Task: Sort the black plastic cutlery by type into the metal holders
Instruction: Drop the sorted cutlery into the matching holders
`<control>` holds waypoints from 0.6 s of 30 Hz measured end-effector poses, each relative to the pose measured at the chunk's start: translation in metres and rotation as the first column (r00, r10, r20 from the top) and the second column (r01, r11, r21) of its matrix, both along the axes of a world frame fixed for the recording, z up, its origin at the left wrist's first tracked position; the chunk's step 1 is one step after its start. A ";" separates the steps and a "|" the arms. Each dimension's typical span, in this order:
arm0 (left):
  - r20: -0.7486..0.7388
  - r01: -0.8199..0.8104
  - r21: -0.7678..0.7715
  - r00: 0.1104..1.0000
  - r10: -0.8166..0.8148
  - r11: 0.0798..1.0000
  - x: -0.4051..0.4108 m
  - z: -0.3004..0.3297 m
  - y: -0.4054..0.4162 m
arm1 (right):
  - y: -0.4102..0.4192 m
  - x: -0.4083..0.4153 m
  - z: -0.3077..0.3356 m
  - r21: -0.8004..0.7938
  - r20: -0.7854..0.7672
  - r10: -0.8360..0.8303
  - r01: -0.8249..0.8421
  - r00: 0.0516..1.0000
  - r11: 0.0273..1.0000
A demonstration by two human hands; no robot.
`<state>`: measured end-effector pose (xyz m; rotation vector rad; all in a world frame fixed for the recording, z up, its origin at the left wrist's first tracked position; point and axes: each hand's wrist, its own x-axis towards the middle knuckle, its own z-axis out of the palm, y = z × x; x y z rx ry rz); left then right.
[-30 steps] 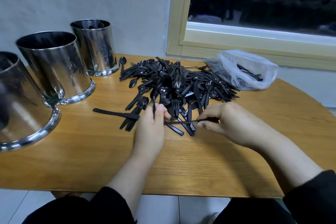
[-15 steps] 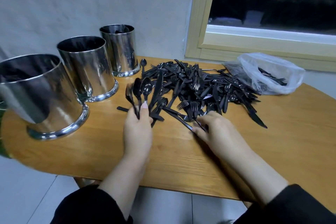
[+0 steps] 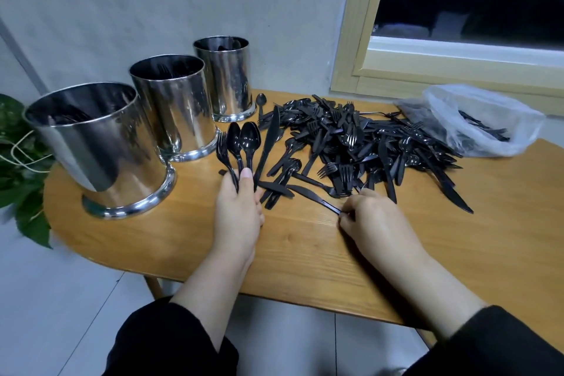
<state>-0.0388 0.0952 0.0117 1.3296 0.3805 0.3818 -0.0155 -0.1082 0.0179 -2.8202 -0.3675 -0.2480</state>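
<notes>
- The left hand (image 3: 238, 210) grips a fanned bunch: a fork (image 3: 222, 148), two spoons (image 3: 244, 139) and a knife (image 3: 270, 139).
- The right hand (image 3: 377, 220) pinches the handle end of another knife (image 3: 311, 196) lying on the bench (image 3: 305, 247).
- The cutlery pile (image 3: 366, 140) lies mid-bench, with three metal holders (image 3: 171, 104) to its left.

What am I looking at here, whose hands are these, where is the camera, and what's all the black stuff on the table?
There is no machine here: a person wears a camera on the head, so you look down at their own two hands. A wooden table carries a pile of black plastic cutlery, three metal holders in a row, and a clear plastic bag with more pieces. The left hand grips a fan of pieces: a fork, two spoons and a knife. The right hand pinches the handle of another knife lying on the table.
</notes>
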 end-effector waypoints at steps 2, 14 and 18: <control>0.001 0.007 0.014 1.000 -0.007 1.000 0.000 0.000 0.000 | -0.001 -0.003 0.003 -0.018 -0.040 -0.020 0.019 0.999 1.000; 0.010 -0.017 0.019 1.000 0.017 1.000 0.001 -0.004 0.003 | -0.006 -0.011 0.019 0.103 -0.261 -0.028 0.057 0.965 0.993; 0.024 -0.028 -0.009 0.999 0.028 1.000 0.001 -0.001 0.002 | 0.002 -0.019 0.020 0.610 -0.213 0.060 0.085 0.975 0.788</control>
